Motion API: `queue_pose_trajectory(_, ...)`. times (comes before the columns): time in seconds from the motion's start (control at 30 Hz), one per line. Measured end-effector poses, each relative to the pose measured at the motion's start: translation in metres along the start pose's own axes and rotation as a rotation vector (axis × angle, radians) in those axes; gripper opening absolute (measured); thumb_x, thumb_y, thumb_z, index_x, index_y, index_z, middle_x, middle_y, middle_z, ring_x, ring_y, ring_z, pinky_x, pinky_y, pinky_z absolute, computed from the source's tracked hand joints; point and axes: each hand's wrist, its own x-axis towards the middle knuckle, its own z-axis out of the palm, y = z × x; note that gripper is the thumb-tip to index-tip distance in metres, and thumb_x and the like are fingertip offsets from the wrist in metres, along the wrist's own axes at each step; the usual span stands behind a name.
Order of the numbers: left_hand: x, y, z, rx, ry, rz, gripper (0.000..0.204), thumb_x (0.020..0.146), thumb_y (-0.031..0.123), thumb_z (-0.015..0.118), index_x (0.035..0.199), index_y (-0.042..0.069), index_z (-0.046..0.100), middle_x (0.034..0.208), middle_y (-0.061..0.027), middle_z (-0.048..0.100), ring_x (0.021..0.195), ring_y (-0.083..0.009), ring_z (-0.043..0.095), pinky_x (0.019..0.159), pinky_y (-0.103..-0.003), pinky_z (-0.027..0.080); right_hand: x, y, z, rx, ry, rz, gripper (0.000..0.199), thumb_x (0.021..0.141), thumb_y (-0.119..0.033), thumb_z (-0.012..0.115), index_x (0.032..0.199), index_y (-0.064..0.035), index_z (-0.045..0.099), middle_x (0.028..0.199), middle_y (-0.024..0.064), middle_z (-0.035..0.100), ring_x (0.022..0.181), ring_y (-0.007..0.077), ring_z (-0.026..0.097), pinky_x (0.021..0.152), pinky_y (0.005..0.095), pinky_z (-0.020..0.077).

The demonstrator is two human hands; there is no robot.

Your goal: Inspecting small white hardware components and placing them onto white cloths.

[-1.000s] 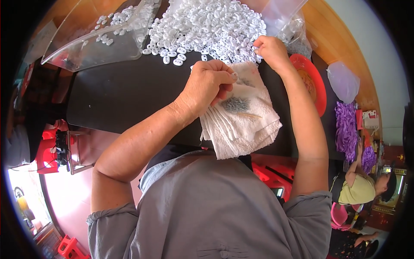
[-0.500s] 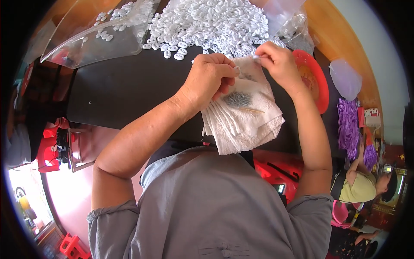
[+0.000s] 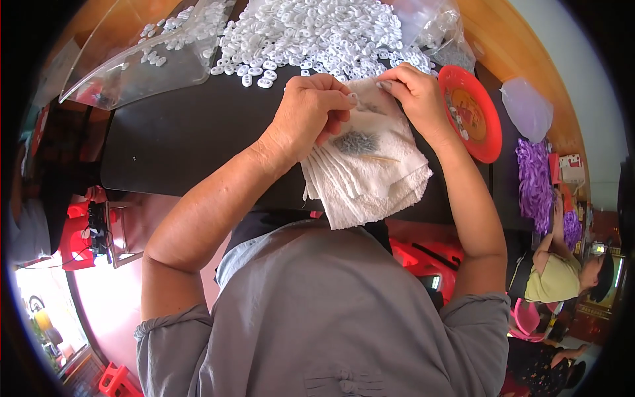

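Observation:
My left hand (image 3: pixel 316 109) is closed in a pinch around a small white oval plastic piece with holes (image 3: pixel 352 98). To its right, my right hand (image 3: pixel 415 91) has thumb and fingertips pressed together; whatever they hold is too small to make out. Both hands hover over a folded off-white towel (image 3: pixel 390 195) at the table edge. On the towel lies a dark grey heap of fine, short, thread-like bits (image 3: pixel 356 142), with a thin yellowish stick (image 3: pixel 380 158) beside it.
A large pile of white oval pieces (image 3: pixel 311 33) covers the table's far side. A clear plastic bin (image 3: pixel 142 83) lies far left. At right are a red plate (image 3: pixel 493 126) with a few pieces, a plastic bag (image 3: pixel 527 109) and purple ribbon-like strands (image 3: pixel 533 178). Another person (image 3: pixel 555 274) sits right.
The view has shifted slightly, so the table things appear higher. My right hand has come a little left, uncovering more of the red plate. My left hand keeps its pinch on the white piece.

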Motion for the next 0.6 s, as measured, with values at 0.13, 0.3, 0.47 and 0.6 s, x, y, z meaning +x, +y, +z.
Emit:
queue_pose_trajectory(0.13, -0.0013, 0.0007, -0.0005, -0.010, -0.007, 0.011, 0.010, 0.083, 0.008, 0.062, 0.084, -0.002, 0.060, 0.064, -0.0048, 0.056, 0.046, -0.0096, 0.047, 0.037, -0.023, 0.031, 0.0048, -0.0055, 0.0042, 0.044, -0.018, 0.037, 0.011, 0.076, 0.001, 0.064, 0.087, -0.0022, 0.066, 0.081, 0.0103, 0.065, 0.074, 0.0270, 0.065, 0.066, 0.0327, 0.0499)
queue_pose_trajectory(0.3, 0.0006, -0.0009, -0.0019, -0.015, -0.011, 0.009, 0.010, 0.084, 0.008, 0.062, 0.084, -0.002, 0.061, 0.064, -0.0045, 0.056, 0.047, -0.0092, 0.048, 0.037, -0.023, 0.031, 0.0056, -0.0036, 0.0086, -0.012, -0.028, -0.035, 0.014, 0.080, 0.006, 0.062, 0.094, 0.0017, 0.064, 0.082, 0.0055, 0.063, 0.076, 0.0133, 0.063, 0.068, 0.0250, 0.0491)
queue_pose_trajectory(0.47, 0.0003, -0.0008, -0.0016, -0.004, -0.011, 0.007, 0.010, 0.083, 0.009, 0.063, 0.083, -0.001, 0.061, 0.063, -0.0041, 0.056, 0.047, -0.0088, 0.049, 0.037, -0.022, 0.032, 0.0048, -0.0041, 0.0063, 0.046, -0.066, 0.028, 0.015, 0.081, 0.006, 0.063, 0.095, 0.0011, 0.064, 0.085, 0.0055, 0.063, 0.077, 0.0132, 0.064, 0.068, 0.0245, 0.0501)
queue_pose_trajectory(0.6, 0.0002, 0.0000, -0.0012, 0.018, -0.007, 0.003, 0.010, 0.083, 0.008, 0.063, 0.084, -0.001, 0.061, 0.063, -0.0038, 0.056, 0.047, -0.0085, 0.049, 0.037, -0.022, 0.032, 0.0054, -0.0036, 0.0067, 0.035, -0.091, 0.055, 0.015, 0.080, 0.003, 0.065, 0.095, 0.0010, 0.064, 0.085, 0.0050, 0.064, 0.076, 0.0125, 0.063, 0.068, 0.0242, 0.0501)
